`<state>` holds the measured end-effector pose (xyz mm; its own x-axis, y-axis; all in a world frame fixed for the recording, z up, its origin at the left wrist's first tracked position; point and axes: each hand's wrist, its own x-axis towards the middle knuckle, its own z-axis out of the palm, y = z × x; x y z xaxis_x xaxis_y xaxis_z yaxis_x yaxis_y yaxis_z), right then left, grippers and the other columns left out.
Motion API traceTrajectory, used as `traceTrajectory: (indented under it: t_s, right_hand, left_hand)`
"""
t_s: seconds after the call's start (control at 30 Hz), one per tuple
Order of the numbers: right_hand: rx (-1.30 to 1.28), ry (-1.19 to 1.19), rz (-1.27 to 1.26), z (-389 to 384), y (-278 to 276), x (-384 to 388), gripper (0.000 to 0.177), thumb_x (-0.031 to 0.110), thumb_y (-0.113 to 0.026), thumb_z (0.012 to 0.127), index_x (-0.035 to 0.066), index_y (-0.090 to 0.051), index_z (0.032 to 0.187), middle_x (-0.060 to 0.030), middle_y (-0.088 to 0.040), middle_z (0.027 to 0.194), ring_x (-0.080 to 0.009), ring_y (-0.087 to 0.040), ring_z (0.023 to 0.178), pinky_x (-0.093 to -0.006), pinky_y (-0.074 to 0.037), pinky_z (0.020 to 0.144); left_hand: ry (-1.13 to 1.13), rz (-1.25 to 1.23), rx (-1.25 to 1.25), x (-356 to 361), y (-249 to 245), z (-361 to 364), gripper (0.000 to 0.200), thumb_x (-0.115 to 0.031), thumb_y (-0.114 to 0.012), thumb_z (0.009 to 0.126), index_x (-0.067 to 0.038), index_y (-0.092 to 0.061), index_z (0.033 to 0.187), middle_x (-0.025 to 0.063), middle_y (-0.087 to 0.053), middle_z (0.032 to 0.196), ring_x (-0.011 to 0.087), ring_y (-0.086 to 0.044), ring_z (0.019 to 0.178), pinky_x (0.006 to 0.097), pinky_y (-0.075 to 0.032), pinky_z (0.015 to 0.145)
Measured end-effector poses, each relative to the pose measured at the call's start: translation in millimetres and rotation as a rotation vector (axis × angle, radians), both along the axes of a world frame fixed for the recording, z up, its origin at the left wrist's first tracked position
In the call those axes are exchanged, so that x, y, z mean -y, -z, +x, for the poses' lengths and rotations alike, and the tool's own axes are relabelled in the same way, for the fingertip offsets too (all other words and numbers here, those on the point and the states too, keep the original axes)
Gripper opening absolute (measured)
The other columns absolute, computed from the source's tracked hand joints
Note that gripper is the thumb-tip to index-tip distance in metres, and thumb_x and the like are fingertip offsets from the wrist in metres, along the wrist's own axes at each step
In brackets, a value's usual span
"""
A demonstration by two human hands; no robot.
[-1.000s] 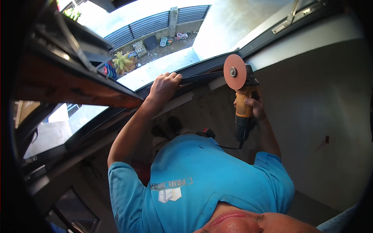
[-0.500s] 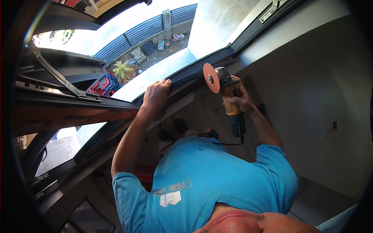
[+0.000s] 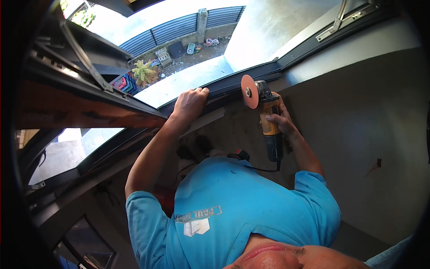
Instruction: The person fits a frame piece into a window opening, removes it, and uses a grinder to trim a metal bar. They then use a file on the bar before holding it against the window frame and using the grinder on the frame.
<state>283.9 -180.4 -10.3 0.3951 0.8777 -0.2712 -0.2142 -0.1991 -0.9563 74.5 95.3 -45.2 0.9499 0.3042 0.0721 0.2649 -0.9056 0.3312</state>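
My left hand (image 3: 190,104) rests on the dark window frame (image 3: 244,80), its fingers curled over the lower rail. My right hand (image 3: 281,117) grips the yellow and black body of an angle grinder (image 3: 270,127). The grinder stands roughly upright in this view, its head toward the frame and its cord leaving the lower end. A thin reddish disc (image 3: 249,92) is mounted on the head, facing left. The disc's upper edge is close to the frame, to the right of my left hand.
Metal stay arms (image 3: 85,58) hold opened sashes at left and upper right. A reddish-brown surface (image 3: 89,105) borders the left sash. A grey wall (image 3: 354,116) stands at right. Outside are a slatted fence (image 3: 163,36), stacked crates (image 3: 125,84) and a plant (image 3: 144,73).
The camera view has shifted, so the window frame sits lower and farther right. The grinder appears slightly closer to the frame. Both hands keep their grips.
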Motion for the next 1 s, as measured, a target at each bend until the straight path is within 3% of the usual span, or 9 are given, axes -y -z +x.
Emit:
traceTrajectory:
  t_s: [0.33, 0.37, 0.77, 1.0]
  right_hand:
    - [0.017, 0.013, -0.093, -6.0, 4.5, -16.5, 0.081, 0.01, -0.065, 0.079, 0.013, -0.028, 0.15, -0.013, -0.058, 0.105, -0.023, -0.067, 0.082, -0.0375, -0.061, 0.071]
    - [0.082, 0.042, -0.054, -10.1, 4.5, -18.9, 0.045, 0.017, -0.063, 0.083, -0.001, -0.051, 0.122, -0.0142, -0.065, 0.093, -0.0246, -0.071, 0.077, -0.0366, -0.062, 0.068]
    - [0.064, 0.003, -0.145, 0.8, 6.0, -13.5, 0.043, 0.017, -0.061, 0.086, 0.001, -0.047, 0.123, -0.0173, -0.066, 0.092, -0.0256, -0.071, 0.078, -0.0368, -0.062, 0.068]
    - [0.031, -0.033, -0.175, -0.4, 0.5, -16.2, 0.046, 0.013, -0.062, 0.082, 0.001, -0.05, 0.125, -0.0146, -0.063, 0.095, -0.025, -0.07, 0.079, -0.0371, -0.06, 0.07]
  left_hand:
    - [-0.014, -0.027, 0.04, -8.8, 19.3, -10.0, 0.011, -0.003, -0.055, 0.09, -0.001, -0.064, 0.097, 0.0189, -0.072, 0.095, 0.0343, -0.073, 0.09, 0.0441, -0.059, 0.077]
    - [0.001, -0.033, 0.055, -9.5, 19.6, -11.0, 0.011, -0.003, -0.055, 0.09, -0.001, -0.064, 0.097, 0.0192, -0.072, 0.095, 0.0344, -0.073, 0.09, 0.0441, -0.059, 0.077]
    - [0.011, -0.117, 0.036, -14.3, 18.0, -10.8, 0.011, -0.004, -0.056, 0.089, 0.0, -0.065, 0.095, 0.0203, -0.072, 0.091, 0.0352, -0.073, 0.088, 0.0449, -0.057, 0.078]
    - [0.005, -0.154, 0.04, -16.3, 17.1, -12.7, 0.011, -0.003, -0.057, 0.087, 0.0, -0.066, 0.094, 0.021, -0.072, 0.09, 0.036, -0.072, 0.088, 0.046, -0.056, 0.079]
